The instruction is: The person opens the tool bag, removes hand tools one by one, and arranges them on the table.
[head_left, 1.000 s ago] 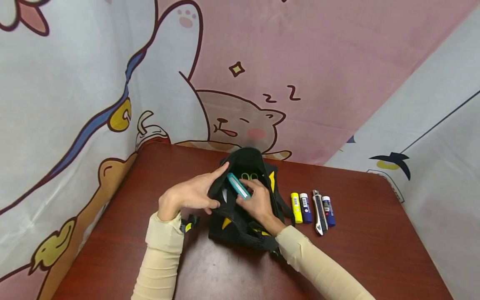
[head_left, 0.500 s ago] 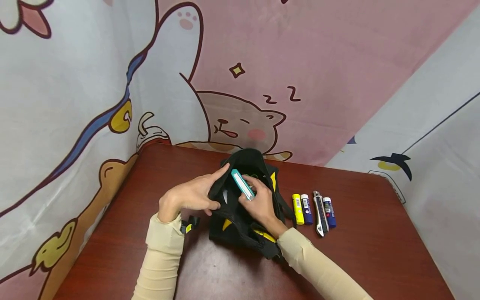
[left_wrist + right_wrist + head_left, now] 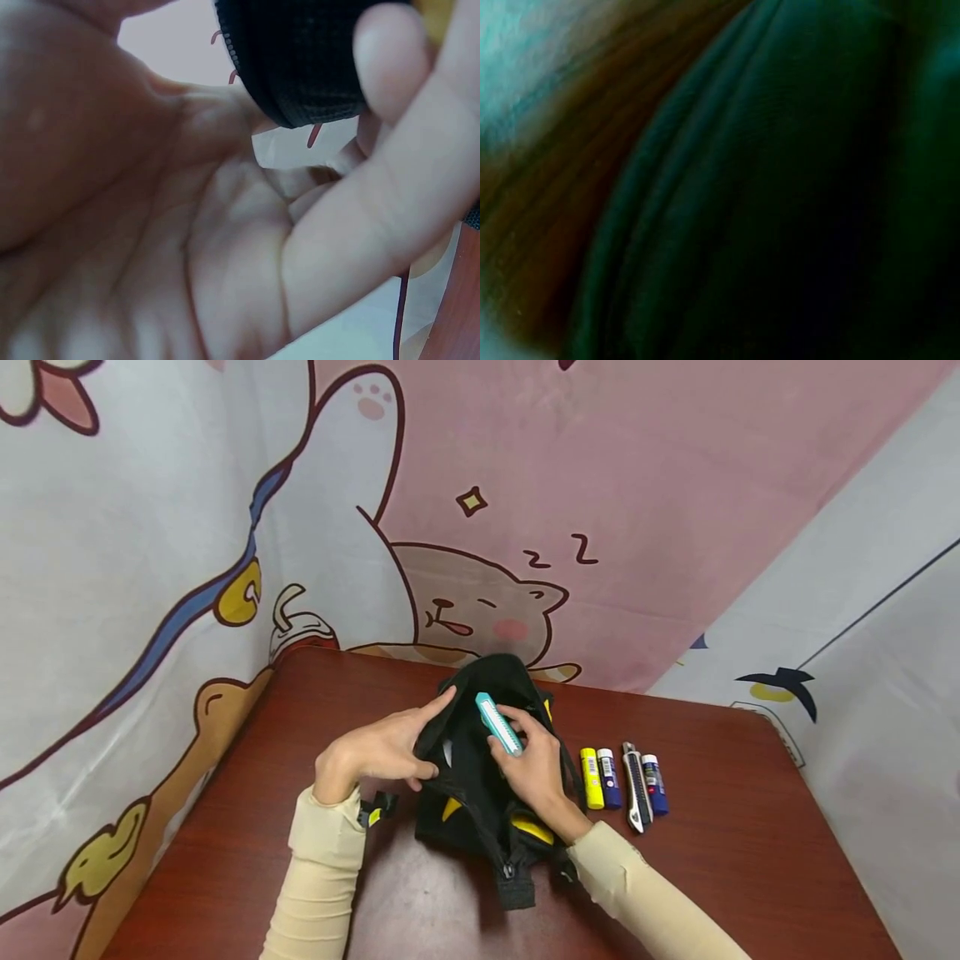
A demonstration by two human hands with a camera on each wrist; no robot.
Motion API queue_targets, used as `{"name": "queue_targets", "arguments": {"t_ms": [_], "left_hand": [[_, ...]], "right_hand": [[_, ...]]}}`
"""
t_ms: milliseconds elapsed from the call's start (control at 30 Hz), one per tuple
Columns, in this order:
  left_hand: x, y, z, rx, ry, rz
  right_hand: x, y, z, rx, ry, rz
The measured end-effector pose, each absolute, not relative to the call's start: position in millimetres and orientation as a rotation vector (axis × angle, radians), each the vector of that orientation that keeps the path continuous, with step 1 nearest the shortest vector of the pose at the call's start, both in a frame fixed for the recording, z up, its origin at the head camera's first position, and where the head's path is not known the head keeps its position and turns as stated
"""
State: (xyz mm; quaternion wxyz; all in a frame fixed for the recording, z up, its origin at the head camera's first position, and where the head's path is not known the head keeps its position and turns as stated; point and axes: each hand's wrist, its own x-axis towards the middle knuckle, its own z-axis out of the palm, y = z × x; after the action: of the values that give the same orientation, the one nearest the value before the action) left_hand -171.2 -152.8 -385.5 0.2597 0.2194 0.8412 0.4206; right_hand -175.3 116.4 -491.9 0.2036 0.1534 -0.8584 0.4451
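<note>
A black zip bag (image 3: 480, 806) with yellow patches lies on the table, its mouth spread wide. My left hand (image 3: 382, 747) holds the left edge of that mouth between thumb and fingers. In the left wrist view, the bag's zipped rim (image 3: 300, 67) sits by the fingers of my left hand (image 3: 225, 195). Over the opening, my right hand (image 3: 536, 760) pinches a slim teal utility knife (image 3: 498, 724) with a toothed white strip. A whitish piece (image 3: 447, 752) shows inside the bag. Dark, blurred cloth (image 3: 742, 195) fills most of the right wrist view.
Right of the bag, a yellow glue stick (image 3: 592, 778) and a blue glue stick (image 3: 609, 779) stand side by side. Beyond them lie a grey-and-black utility knife (image 3: 637, 789) and another blue glue stick (image 3: 655, 785). A printed cloth backdrop (image 3: 637, 485) rises behind the brown table (image 3: 750, 827).
My right hand has shifted right and slightly up with the teal knife. The bag's front zip end now hangs toward me. Green scissor handles seen inside earlier are now hidden. My left hand stays put.
</note>
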Motion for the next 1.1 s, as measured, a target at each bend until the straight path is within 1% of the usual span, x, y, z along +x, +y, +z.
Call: {"name": "queue_targets", "arguments": {"t_ms": [433, 733, 1100], "left_hand": [[-171, -152, -388, 0.591, 2.283, 1.134], [-171, -152, -387, 0.595, 2.272, 1.142], [-171, -152, -387, 0.603, 2.266, 1.159]], "right_hand": [[-152, 123, -454, 0.297, -2.32, 1.292], [-146, 139, -452, 0.275, -2.182, 1.346], [-139, 169, -440, 0.111, -2.102, 1.324]]}}
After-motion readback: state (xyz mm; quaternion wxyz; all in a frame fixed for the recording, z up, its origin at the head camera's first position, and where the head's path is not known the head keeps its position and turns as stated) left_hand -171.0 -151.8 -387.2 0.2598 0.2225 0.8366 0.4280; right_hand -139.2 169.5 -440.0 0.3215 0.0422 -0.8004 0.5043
